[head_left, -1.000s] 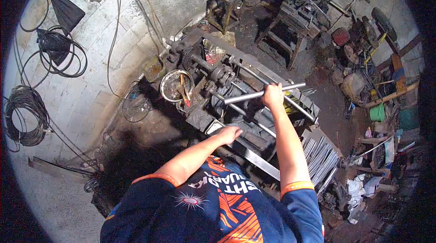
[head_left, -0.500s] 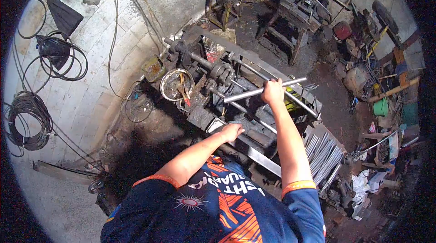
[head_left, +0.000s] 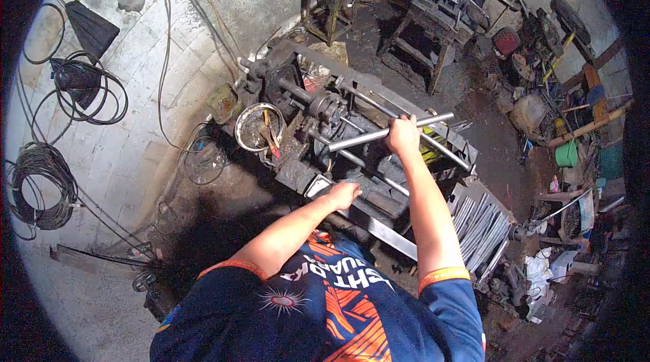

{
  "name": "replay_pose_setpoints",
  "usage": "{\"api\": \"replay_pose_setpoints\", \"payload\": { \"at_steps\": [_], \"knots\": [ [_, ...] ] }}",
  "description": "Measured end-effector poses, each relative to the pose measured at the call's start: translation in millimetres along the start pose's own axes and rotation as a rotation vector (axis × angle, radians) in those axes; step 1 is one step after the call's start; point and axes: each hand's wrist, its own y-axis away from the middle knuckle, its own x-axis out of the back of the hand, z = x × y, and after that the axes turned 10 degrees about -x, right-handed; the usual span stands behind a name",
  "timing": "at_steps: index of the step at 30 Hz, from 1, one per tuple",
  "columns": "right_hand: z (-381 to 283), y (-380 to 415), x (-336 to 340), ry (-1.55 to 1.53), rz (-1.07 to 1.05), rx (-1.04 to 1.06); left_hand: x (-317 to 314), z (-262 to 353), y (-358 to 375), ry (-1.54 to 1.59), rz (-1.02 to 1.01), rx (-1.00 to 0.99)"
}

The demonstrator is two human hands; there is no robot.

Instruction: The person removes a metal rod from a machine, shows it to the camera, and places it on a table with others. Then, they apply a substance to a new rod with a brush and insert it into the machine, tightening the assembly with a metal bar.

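Note:
My right hand [head_left: 404, 135] is wrapped around a smooth metal rod [head_left: 359, 141]. The rod lies slantwise above the rails of a greasy machine [head_left: 296, 176], its left end close to the round chuck [head_left: 327, 108]. At the machine's near edge, my left hand [head_left: 344, 195] is closed with fingers curled; whatever lies inside it is hidden. Just left of that hand is a pale rectangular plate or tray [head_left: 318, 186]. A round pan [head_left: 242, 137] with a red-ended brush [head_left: 272, 144] in it stands on the machine's left part.
Several metal rods [head_left: 477, 230] lie bundled at the machine's right end. Coiled cables [head_left: 44, 186] rest at the left, by the pale wall. A metal stand [head_left: 330, 10] and a cluttered workbench [head_left: 433, 20] stand behind. Scrap and a green bucket [head_left: 566, 154] crowd the right.
The view has shifted slightly. Both hands and the rod keep about the same place over the machine.

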Motion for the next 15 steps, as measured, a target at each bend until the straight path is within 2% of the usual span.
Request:
{"api": "replay_pose_setpoints", "payload": {
  "at_steps": [15],
  "knots": [
    [-4, 3, 1, -0.033, 0.021, -0.020, 12, -8, -2, 0.023, -0.049, -0.050]
  ]
}}
